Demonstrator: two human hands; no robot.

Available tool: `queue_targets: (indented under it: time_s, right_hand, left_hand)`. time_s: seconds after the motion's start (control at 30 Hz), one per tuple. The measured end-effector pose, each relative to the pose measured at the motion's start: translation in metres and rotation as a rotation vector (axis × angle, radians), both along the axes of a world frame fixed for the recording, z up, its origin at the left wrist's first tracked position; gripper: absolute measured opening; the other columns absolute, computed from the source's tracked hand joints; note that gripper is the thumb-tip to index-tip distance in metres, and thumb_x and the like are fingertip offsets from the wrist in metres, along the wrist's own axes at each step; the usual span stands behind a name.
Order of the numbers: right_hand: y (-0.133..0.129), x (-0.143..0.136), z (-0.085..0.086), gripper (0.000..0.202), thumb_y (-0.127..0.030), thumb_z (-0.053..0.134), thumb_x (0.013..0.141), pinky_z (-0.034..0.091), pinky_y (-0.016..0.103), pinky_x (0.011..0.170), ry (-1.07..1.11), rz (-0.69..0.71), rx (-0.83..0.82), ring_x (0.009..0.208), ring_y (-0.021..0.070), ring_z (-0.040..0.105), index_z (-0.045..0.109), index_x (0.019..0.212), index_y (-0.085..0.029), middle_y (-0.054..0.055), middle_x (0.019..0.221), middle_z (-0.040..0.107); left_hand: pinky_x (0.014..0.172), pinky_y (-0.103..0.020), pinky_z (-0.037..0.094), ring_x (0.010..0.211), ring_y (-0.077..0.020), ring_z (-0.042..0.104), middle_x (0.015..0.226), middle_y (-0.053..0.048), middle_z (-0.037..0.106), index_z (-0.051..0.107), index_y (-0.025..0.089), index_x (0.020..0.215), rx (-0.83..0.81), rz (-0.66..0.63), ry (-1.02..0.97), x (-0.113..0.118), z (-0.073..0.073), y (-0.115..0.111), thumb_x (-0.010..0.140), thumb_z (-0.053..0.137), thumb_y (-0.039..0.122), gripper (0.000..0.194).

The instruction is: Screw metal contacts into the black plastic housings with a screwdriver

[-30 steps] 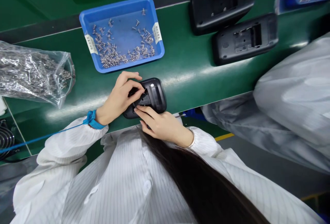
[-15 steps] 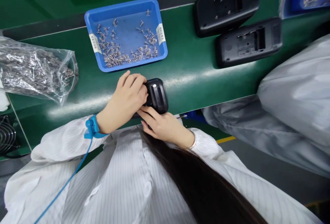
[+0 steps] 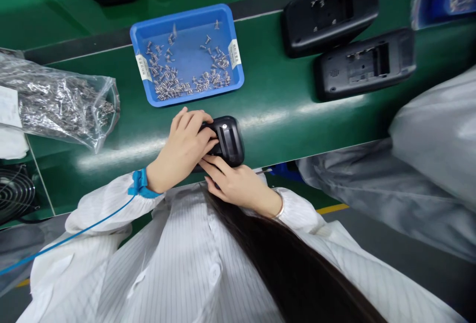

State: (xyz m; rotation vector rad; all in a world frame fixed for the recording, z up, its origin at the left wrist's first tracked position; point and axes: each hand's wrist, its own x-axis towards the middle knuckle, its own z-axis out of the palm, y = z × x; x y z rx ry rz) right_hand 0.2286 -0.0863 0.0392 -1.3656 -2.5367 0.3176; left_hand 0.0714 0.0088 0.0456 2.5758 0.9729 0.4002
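Observation:
A black plastic device housing (image 3: 231,142) lies at the table's front edge, partly covered by both hands. My left hand (image 3: 184,142), with a blue wrist strap (image 3: 141,184), curls over its left part, fingertips bent onto it. My right hand (image 3: 236,181) grips its near side, fingers against the edge. Whether a small part is between the fingertips is hidden. Behind the hands stands a blue tray (image 3: 188,98) with many small metal springs (image 3: 171,82) heaped along its sides and front.
A clear plastic bag (image 3: 63,109) full of metal springs lies at the left, above a fan (image 3: 17,191). Two black housings (image 3: 330,13) with metal contacts lie at the right. Beyond them is another blue container (image 3: 446,0). A person's grey sleeve (image 3: 439,129) is at the right.
The view has shifted slightly, so the tray and bag appear lower and further right. The left fingers have moved a little on the housing; both hands stay on it.

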Motion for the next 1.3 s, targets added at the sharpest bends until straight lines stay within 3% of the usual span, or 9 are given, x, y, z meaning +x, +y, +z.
queue_targets:
  time_s: [0.2, 0.4, 0.5, 0.67, 0.83, 0.97, 1.07, 1.2, 1.3]
  right_hand:
    - [0.000, 0.001, 0.004, 0.038, -0.027, 0.044, 0.096, 0.045, 0.020, 0.049, 0.047, -0.003, 0.075, 0.090, 0.0108, 0.066, 0.062, 0.125, -0.010, 0.009, 0.121, 0.066]
    - [-0.001, 0.010, 0.020, 0.026, -0.022, 0.049, 0.097, 0.055, 0.015, 0.070, 0.507, -0.321, -0.015, 0.092, 0.0073, 0.068, 0.061, 0.118, -0.014, 0.004, 0.108, 0.071]
    - [0.005, 0.013, 0.024, 0.018, -0.024, 0.050, 0.098, 0.055, 0.016, 0.073, 0.607, -0.326, -0.057, 0.087, 0.0073, 0.069, 0.063, 0.108, -0.018, 0.001, 0.099, 0.072]
    - [0.013, 0.017, 0.020, 0.010, -0.017, 0.051, 0.096, 0.047, 0.014, 0.060, 0.595, -0.238, 0.081, 0.070, 0.0044, 0.065, 0.060, 0.092, -0.017, -0.002, 0.081, 0.069]
    - [0.010, 0.023, 0.017, 0.016, -0.009, 0.048, 0.088, 0.037, 0.022, 0.053, 0.282, -0.171, 0.248, 0.060, 0.0064, 0.057, 0.061, 0.093, -0.015, -0.001, 0.077, 0.066]
    - [0.010, 0.024, 0.012, 0.017, -0.008, 0.048, 0.087, 0.033, 0.024, 0.052, 0.124, -0.167, 0.280, 0.058, 0.0065, 0.054, 0.062, 0.092, -0.015, -0.001, 0.074, 0.064]
    - [0.006, 0.023, 0.007, 0.014, -0.011, 0.052, 0.090, 0.039, 0.022, 0.056, 0.177, -0.212, 0.241, 0.069, 0.0060, 0.061, 0.061, 0.099, -0.015, 0.000, 0.088, 0.069]
    - [-0.003, 0.019, 0.001, 0.020, -0.013, 0.057, 0.091, 0.050, 0.017, 0.071, 0.329, -0.286, 0.206, 0.090, 0.0069, 0.067, 0.061, 0.110, -0.014, 0.002, 0.102, 0.071]
    - [-0.005, 0.014, 0.000, 0.021, -0.014, 0.054, 0.092, 0.051, 0.016, 0.072, 0.284, -0.252, 0.171, 0.091, 0.0070, 0.068, 0.064, 0.110, -0.015, 0.003, 0.104, 0.072]
  left_hand:
    - [0.103, -0.051, 0.047, 0.115, -0.0241, 0.055, 0.110, -0.008, 0.058, 0.070, 0.019, 0.087, -0.065, 0.050, -0.225, -0.007, -0.007, 0.002, 0.092, 0.061, 0.022, 0.011]
    - [0.100, -0.039, 0.054, 0.103, -0.0155, 0.059, 0.096, -0.003, 0.052, 0.073, 0.025, 0.086, -0.197, 0.058, -0.700, -0.013, -0.007, -0.012, 0.085, 0.072, 0.032, 0.007]
    - [0.093, -0.036, 0.057, 0.099, -0.0146, 0.059, 0.093, -0.003, 0.052, 0.072, 0.022, 0.081, -0.300, 0.069, -0.812, -0.008, -0.012, -0.019, 0.086, 0.071, 0.035, 0.014]
    - [0.088, -0.036, 0.056, 0.095, -0.0160, 0.062, 0.092, -0.005, 0.059, 0.071, 0.021, 0.085, -0.533, -0.041, -0.800, -0.008, -0.010, -0.016, 0.088, 0.069, 0.034, 0.013]
    - [0.078, -0.029, 0.054, 0.083, -0.0134, 0.063, 0.088, -0.004, 0.064, 0.069, 0.020, 0.085, -0.691, -0.187, -0.563, -0.011, 0.010, 0.004, 0.087, 0.071, 0.030, 0.010]
    - [0.075, -0.025, 0.052, 0.082, -0.0121, 0.063, 0.090, -0.004, 0.066, 0.069, 0.019, 0.088, -0.647, -0.294, -0.359, -0.014, 0.019, 0.019, 0.090, 0.066, 0.027, 0.009]
    - [0.079, -0.025, 0.053, 0.090, -0.0128, 0.065, 0.097, -0.005, 0.066, 0.066, 0.019, 0.093, -0.567, -0.334, -0.329, -0.019, 0.016, 0.021, 0.093, 0.062, 0.023, 0.006]
    - [0.101, -0.038, 0.050, 0.122, -0.0197, 0.058, 0.108, -0.007, 0.065, 0.062, 0.019, 0.099, -0.242, -0.240, -0.377, -0.020, -0.001, 0.022, 0.092, 0.062, 0.020, 0.007]
    - [0.105, -0.047, 0.046, 0.129, -0.0237, 0.053, 0.111, -0.007, 0.065, 0.061, 0.019, 0.096, -0.070, -0.176, -0.296, -0.014, -0.018, 0.022, 0.094, 0.060, 0.022, 0.004]
